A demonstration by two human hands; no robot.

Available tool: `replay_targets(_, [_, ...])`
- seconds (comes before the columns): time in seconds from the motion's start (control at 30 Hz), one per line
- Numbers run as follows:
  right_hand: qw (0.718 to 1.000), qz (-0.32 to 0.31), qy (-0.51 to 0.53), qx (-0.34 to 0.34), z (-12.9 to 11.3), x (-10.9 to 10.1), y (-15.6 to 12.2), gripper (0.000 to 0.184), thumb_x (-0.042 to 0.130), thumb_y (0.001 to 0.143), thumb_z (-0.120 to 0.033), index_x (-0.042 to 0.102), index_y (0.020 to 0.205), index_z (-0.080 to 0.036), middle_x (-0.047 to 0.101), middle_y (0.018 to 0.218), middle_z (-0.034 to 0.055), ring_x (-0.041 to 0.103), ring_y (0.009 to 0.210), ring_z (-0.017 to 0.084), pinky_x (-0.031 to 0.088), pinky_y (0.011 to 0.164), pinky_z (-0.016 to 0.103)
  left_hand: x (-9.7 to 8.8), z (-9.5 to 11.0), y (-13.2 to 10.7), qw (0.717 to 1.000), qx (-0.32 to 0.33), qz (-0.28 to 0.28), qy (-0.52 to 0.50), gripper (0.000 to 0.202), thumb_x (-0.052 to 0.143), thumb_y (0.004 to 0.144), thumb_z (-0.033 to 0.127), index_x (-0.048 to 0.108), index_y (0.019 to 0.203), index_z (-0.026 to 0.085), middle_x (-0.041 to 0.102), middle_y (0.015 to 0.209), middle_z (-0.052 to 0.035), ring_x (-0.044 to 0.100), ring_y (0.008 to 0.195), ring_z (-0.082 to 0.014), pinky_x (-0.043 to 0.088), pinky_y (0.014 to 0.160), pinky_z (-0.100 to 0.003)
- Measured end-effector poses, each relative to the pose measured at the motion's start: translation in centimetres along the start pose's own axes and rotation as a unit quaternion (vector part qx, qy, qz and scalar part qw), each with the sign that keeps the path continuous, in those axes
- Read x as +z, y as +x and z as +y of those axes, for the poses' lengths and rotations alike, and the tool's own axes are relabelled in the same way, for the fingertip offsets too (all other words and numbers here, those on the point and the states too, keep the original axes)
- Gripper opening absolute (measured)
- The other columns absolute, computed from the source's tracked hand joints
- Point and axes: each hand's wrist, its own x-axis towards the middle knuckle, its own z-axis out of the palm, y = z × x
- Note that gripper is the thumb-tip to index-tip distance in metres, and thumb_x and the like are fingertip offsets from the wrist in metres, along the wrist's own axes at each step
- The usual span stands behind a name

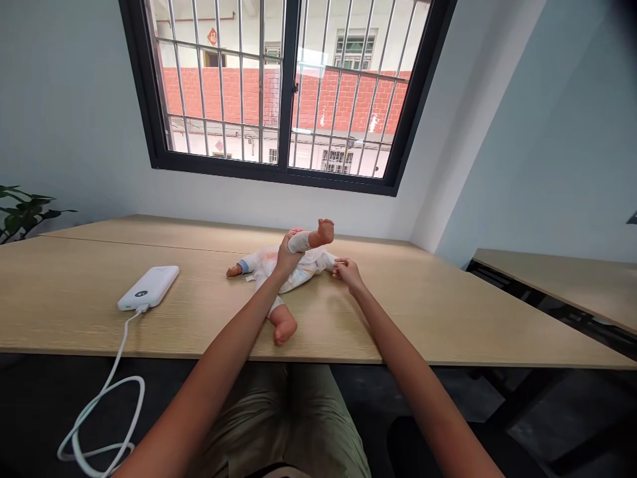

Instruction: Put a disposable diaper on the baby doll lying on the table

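A baby doll (301,275) in white clothing lies on the table, with its head not visible. My left hand (287,253) is closed around one of its white-clad legs, and that bare foot (324,231) sticks up to the right. The doll's other foot (284,325) rests on the tabletop, pointing towards me. Off to the left lies a small doll hand (234,270) below a blue cuff (243,265). At the doll's right side, my right hand (350,272) pinches the end of a white sleeve (327,259) between its fingertips.
A white power bank (150,287) lies on the wooden table (428,318) at left, its white cable (121,345) hanging over the front edge. A barred window (283,86) is behind. A plant (24,211) stands far left, and another table (557,272) at right.
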Motion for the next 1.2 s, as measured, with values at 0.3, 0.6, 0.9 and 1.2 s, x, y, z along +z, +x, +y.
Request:
replay_targets(0.3, [0.99, -0.126, 0.043, -0.051, -0.6, 1.1, -1.5, 0.059, 0.08, 0.07, -0.037, 0.055, 0.122, -0.025, 0.068, 0.122, 0.0082, 0.063, 0.114, 0.022, 0.051, 0.096, 0.034, -0.5, 1.0, -0.1, 0.997, -0.046, -0.06, -0.032, 0.059, 0.082, 0.055, 0.018, 0.063, 0.111, 0.018, 0.067, 0.117, -0.008, 0.06, 0.111, -0.029, 0.048, 0.095, -0.039])
replay_targets(0.6, [0.986, -0.11, 0.056, -0.115, -0.4, 0.7, -0.4, 0.029, 0.076, 0.061, -0.038, 0.067, 0.081, -0.019, 0.07, 0.085, 0.0016, 0.062, 0.081, 0.018, 0.048, 0.081, 0.032, -1.4, 1.0, -0.5, 0.982, -0.146, -0.073, -0.098, 0.061, 0.088, 0.059, 0.05, 0.069, 0.105, 0.015, 0.072, 0.115, -0.0121, 0.061, 0.116, -0.0327, 0.046, 0.099, -0.04])
replay_targets(0.9, [0.986, 0.058, 0.128, -0.086, -1.2, 0.3, 0.1, 0.024, 0.061, 0.064, -0.031, 0.056, 0.087, -0.023, 0.065, 0.096, 0.0033, 0.06, 0.084, 0.016, 0.05, 0.079, 0.028, -1.4, 0.7, -0.3, 0.981, -0.147, -0.073, -0.105, 0.058, 0.089, 0.059, 0.047, 0.071, 0.104, 0.015, 0.072, 0.116, -0.0112, 0.061, 0.118, -0.031, 0.045, 0.1, -0.038])
replay_targets(1.2, [0.978, -0.193, 0.011, -0.077, -2.3, 0.4, -1.8, 0.047, 0.078, 0.068, -0.046, 0.068, 0.107, -0.021, 0.069, 0.106, 0.0044, 0.062, 0.096, 0.019, 0.048, 0.081, 0.027, -1.5, 0.8, -0.4, 0.983, -0.137, -0.091, -0.087, 0.055, 0.086, 0.063, 0.046, 0.07, 0.104, 0.015, 0.073, 0.108, -0.0094, 0.063, 0.109, -0.0297, 0.048, 0.095, -0.039])
